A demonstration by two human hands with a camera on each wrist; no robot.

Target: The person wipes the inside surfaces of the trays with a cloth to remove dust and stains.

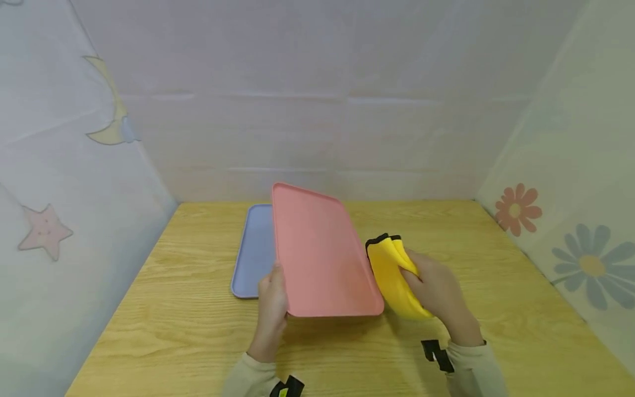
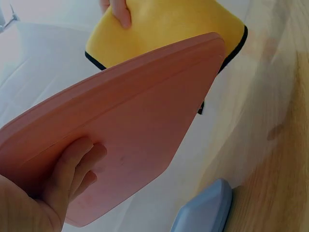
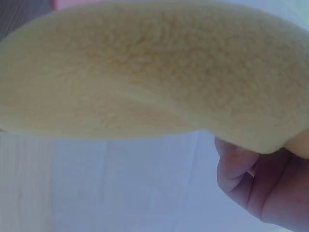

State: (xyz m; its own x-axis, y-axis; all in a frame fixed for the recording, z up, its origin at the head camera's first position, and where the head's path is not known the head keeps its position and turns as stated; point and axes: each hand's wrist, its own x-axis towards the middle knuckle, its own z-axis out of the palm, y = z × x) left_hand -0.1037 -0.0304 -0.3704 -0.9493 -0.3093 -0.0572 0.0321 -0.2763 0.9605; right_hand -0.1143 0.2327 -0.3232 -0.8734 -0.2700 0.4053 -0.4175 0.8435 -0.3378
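Note:
A pink rectangular tray (image 1: 319,253) is held up off the table, tilted, in the middle of the head view. My left hand (image 1: 272,298) grips its left edge, thumb on the upper face; in the left wrist view the fingers (image 2: 72,164) spread against its underside. My right hand (image 1: 439,286) grips a folded yellow cloth (image 1: 394,275) with black trim, close beside the tray's right edge. Whether cloth and tray touch I cannot tell. In the right wrist view the fuzzy cloth (image 3: 159,72) fills the upper part, above curled fingers (image 3: 236,169).
A blue tray (image 1: 255,248) lies on the wooden table (image 1: 188,320) behind and left of the pink one, partly covered by it. Pale cloth walls (image 1: 317,110) with printed shapes enclose the back and both sides.

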